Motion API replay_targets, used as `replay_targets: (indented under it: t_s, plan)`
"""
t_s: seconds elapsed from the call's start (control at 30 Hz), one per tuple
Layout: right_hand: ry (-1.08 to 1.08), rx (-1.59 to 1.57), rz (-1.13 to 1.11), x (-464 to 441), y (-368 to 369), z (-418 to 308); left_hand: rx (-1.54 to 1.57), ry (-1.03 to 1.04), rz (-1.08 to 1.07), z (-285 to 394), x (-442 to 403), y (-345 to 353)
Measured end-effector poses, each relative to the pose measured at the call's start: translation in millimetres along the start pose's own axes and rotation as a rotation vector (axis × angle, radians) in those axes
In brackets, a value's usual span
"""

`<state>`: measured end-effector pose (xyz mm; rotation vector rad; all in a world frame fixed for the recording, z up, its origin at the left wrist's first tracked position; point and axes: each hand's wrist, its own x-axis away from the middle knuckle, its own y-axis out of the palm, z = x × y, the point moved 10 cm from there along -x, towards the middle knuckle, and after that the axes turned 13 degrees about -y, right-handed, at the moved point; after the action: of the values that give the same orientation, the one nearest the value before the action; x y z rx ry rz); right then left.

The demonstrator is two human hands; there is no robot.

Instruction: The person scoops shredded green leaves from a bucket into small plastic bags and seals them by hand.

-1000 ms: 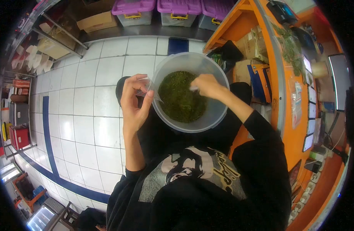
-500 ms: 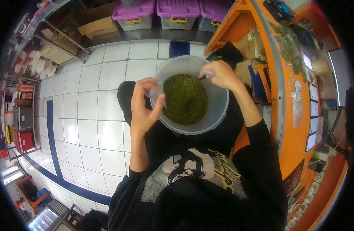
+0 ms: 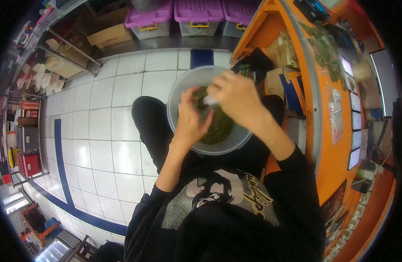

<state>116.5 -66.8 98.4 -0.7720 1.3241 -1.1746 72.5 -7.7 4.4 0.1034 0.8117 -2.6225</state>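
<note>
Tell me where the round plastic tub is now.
In the head view, the round plastic tub is near the middle, between the left knee and the right knee, under the left hand and right hand.

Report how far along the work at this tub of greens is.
Done: the tub holds loose green material. In hand: the left hand and right hand are close together over it, the right with a blurred pale item. Left: probably plenty, since a broad layer of green lies inside; the exact share cannot be told.
</note>
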Motion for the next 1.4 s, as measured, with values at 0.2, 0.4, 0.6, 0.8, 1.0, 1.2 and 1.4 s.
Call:
replay_targets:
  t_s: [0.2,0.4,0.6,0.8,1.0,1.2,1.4]
  plan:
    - [0.071,0.113,0.3,19,-55,6,0.033,0.014,0.157,-7,-3,-16]
    - [0.186,-0.231,0.243,25,-23,2,0.09,0.098,0.29,4,4,-29]
    - [0.188,-0.597,0.085,43,35,6,0.342,-0.129,0.085,-15,3,-30]
    - [0.416,-0.841,0.344,65,30,25,0.815,-0.341,-0.031,-28,2,-26]
    - [0.647,-0.966,0.555,85,40,32,0.851,-0.245,0.066,-19,2,-28]
    - [0.591,-0.973,0.544,80,44,27,0.816,-0.241,0.091,-13,5,-24]
    - [0.643,-1.022,0.555,83,49,27,0.792,-0.219,0.016,-12,3,-16]
